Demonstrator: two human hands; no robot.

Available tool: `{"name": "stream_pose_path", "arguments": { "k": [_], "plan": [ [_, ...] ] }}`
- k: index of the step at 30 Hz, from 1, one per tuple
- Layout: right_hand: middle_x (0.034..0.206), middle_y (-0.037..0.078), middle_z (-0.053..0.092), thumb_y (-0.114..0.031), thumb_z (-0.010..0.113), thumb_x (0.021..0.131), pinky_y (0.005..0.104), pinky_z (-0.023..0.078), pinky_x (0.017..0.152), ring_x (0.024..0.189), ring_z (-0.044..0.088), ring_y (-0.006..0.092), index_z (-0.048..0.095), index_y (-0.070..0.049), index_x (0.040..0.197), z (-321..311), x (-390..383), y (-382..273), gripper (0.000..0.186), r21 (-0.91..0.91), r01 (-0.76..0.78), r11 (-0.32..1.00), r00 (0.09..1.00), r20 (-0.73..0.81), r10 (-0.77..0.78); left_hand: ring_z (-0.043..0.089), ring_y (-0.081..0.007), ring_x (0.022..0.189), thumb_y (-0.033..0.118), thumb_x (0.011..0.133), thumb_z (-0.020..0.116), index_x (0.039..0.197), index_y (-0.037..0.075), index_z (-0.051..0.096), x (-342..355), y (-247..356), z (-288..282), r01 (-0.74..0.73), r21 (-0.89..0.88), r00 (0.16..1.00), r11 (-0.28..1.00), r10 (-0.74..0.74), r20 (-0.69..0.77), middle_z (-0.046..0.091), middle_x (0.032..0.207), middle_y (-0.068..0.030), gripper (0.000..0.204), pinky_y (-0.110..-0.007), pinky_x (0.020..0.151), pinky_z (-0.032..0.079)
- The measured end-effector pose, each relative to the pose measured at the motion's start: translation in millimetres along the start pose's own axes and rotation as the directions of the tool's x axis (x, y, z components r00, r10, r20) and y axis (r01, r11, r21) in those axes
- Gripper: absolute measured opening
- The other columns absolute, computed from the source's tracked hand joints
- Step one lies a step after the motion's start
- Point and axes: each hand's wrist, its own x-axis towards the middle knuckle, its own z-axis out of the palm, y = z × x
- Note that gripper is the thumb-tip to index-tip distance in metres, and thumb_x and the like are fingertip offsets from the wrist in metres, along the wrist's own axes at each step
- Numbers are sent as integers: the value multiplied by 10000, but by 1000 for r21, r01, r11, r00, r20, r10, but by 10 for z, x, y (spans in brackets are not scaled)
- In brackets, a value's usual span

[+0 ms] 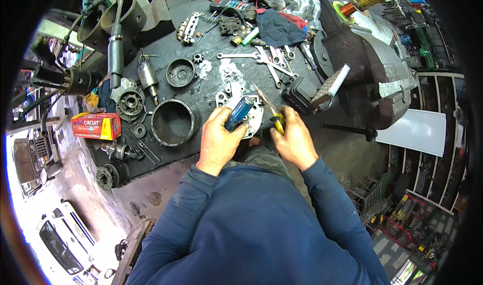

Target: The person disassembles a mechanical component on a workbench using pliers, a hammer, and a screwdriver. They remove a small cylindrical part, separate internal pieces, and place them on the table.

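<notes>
My left hand (219,138) is closed around a tool with a translucent blue handle, seemingly a screwdriver (240,111); its shaft is hard to make out. In my right hand (295,139) are long-nose pliers (269,104) with yellow and black grips, their tips pointing up and to the left. Between and beyond both hands lies a pale metal housing (255,120) with several holes, at the near edge of the dark workbench (211,91). My left hand partly covers that housing. A wide metal ring (174,123) stands just left of my left hand.
Several wrenches (237,56) lie farther back, near a dark cloth (282,28). A black case (300,93) sits right of the pliers, beside a large vise (362,78). To the left are a round cap (180,73), a cylindrical motor (148,76) and a red-yellow box (95,126).
</notes>
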Motion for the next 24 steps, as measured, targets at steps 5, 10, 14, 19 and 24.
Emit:
{"name": "stream_pose_path", "arguments": {
  "k": [5,10,14,19,24],
  "plan": [
    [1306,327,644,-133,743,929,500,518,1072,1239,634,485,548,38,1411,192,479,-114,548,97,35,995,992,-125,-23,700,-342,868,105,788,888,1053,-36,719,48,116,40,-58,247,998,967,53,27,681,986,-184,344,-393,815,548],
    [1147,217,723,-143,779,879,471,547,988,1144,678,401,747,36,1144,80,291,-161,322,23,315,949,943,-118,-310,701,-236,802,147,786,920,1037,-30,752,85,100,13,7,219,1000,976,-12,21,742,908,-163,350,-385,784,554],
    [1011,246,770,-201,844,846,479,588,880,959,743,418,773,48,1086,81,238,-262,353,222,282,933,959,-46,-279,662,-105,782,116,813,887,1114,-19,780,122,72,-6,130,174,987,976,-144,68,780,860,-88,348,-342,749,561],
    [989,246,769,-189,849,824,487,589,874,944,745,427,779,51,1058,67,343,-345,343,162,363,917,931,-27,-364,740,-280,785,138,794,878,1107,-17,768,99,76,-53,176,113,978,978,-187,91,765,890,-209,366,-420,763,574],
    [970,266,763,-194,848,809,507,586,877,952,742,449,775,51,1051,-29,459,-362,353,88,410,908,903,104,-418,744,-288,788,138,788,899,1113,-11,770,57,74,-79,167,117,981,979,-177,77,769,892,-209,380,-424,765,576]
  ]
}}
